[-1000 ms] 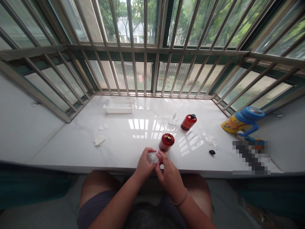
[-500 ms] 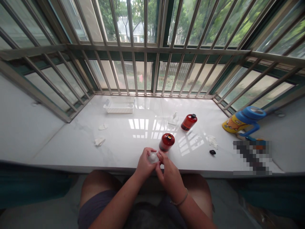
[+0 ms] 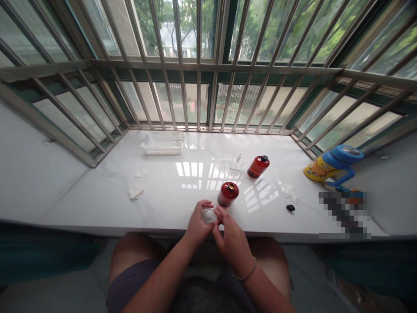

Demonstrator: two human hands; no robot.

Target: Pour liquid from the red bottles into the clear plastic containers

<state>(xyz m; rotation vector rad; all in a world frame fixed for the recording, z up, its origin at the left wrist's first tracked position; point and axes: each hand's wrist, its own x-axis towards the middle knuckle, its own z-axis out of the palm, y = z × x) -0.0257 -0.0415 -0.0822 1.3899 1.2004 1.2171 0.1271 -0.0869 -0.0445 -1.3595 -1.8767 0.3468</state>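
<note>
My left hand (image 3: 197,225) and my right hand (image 3: 230,238) meet at the near edge of the white sill (image 3: 97,200). Both pinch a small clear, rounded plastic piece (image 3: 207,214) between their fingertips. Just beyond them stands an open red bottle (image 3: 227,194) with no cap on its neck. A second red bottle (image 3: 258,167) with a black cap stands farther back to the right. A small black cap (image 3: 290,208) lies loose on the sill to the right.
A white slotted basket (image 3: 163,144) sits at the back left. Crumpled white wipes (image 3: 136,192) lie on the left, another (image 3: 289,191) on the right. A clear pump part (image 3: 237,162) lies mid-sill. A blue and yellow cup (image 3: 332,164) stands far right. Window bars close off the back.
Almost nothing differs; my fingers shift very slightly on the clear piece, and both hands stay in the same place.
</note>
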